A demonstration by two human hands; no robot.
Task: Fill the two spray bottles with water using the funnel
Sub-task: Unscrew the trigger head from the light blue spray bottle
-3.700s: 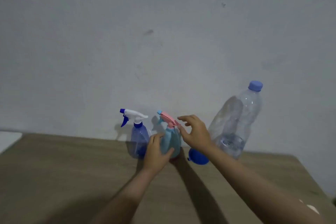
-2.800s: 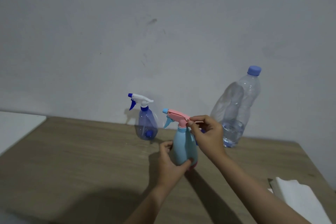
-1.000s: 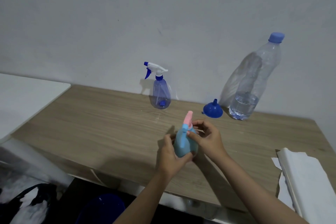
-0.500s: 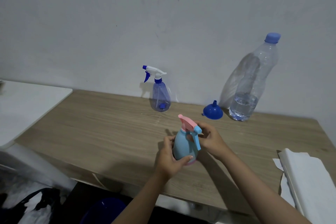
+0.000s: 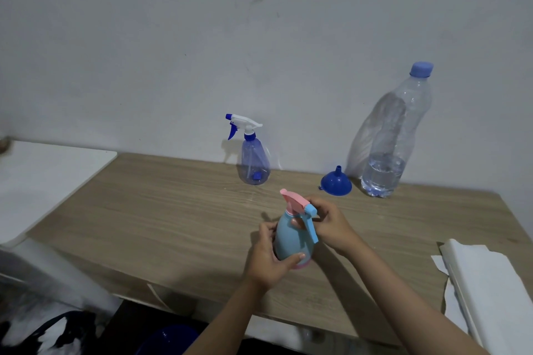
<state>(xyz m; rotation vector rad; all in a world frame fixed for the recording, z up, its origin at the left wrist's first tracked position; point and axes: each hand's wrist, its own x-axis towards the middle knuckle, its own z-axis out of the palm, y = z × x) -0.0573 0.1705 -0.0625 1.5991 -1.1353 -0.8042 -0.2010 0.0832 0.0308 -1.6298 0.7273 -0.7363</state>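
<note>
Now we grip the teal bottle to get its sprayer head off

Only the head view serves us, so we go through it from near to far.

Closest to us, our left hand [image 5: 269,259] wraps the belly of the teal spray bottle [image 5: 291,242], fingers and thumb curled round it low down, which we judge is to stop the body turning. Our right hand [image 5: 328,222] pinches at the neck under the pink sprayer head [image 5: 295,203], with the blue trigger hanging toward us. Both hands are thus clamped on the same bottle, close together, one as anchor and one as the twisting hand. The bottle sits tilted slightly over the near middle of the wooden table [image 5: 173,210]; we cannot tell whether its base touches the top or is lifted just off it. We also cannot tell whether the head has loosened.

Farther back, the clear blue spray bottle [image 5: 253,164] stands upright against the wall, sprayer on, waiting its turn. The blue funnel [image 5: 336,181] rests mouth down, spout up, just beside the big water bottle [image 5: 389,147], which is capped and holds water only in its lower part. Keeping these two together at the right rear leaves them within easy reach of our right hand once the neck is open.

At the right edge lie white paper sheets [image 5: 490,282], likely for spills. A white surface [image 5: 43,179] adjoins the table on the left
</note>
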